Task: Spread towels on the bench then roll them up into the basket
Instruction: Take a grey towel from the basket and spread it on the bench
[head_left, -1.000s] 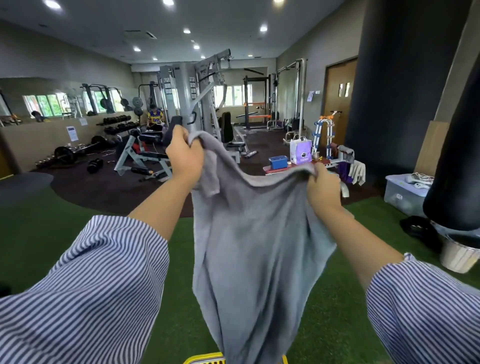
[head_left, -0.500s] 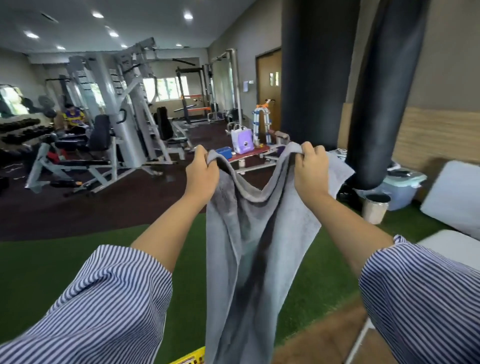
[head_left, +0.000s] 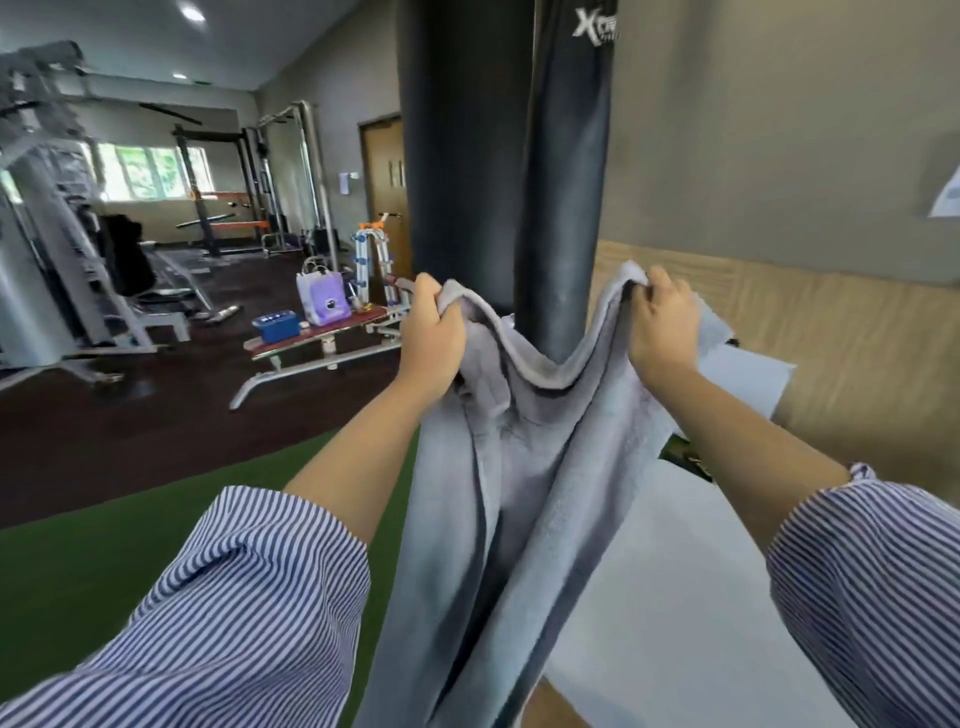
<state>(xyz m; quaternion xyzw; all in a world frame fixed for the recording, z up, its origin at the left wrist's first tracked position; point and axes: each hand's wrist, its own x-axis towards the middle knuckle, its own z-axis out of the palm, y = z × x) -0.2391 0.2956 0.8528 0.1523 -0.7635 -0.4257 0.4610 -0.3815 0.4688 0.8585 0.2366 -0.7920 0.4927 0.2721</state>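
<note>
2 hands hold a grey towel (head_left: 524, 493) up by its top edge.
Left hand (head_left: 434, 338) and right hand (head_left: 665, 325) each grip a bunched corner (fingers curled), so the cloth hangs open just left of the white tabletop (head_left: 691, 597), likely for spreading.

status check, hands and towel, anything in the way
Left hand and right hand each grip a top corner. Grey towel hangs unspread, off the white bench. Punching bags close ahead.
</note>
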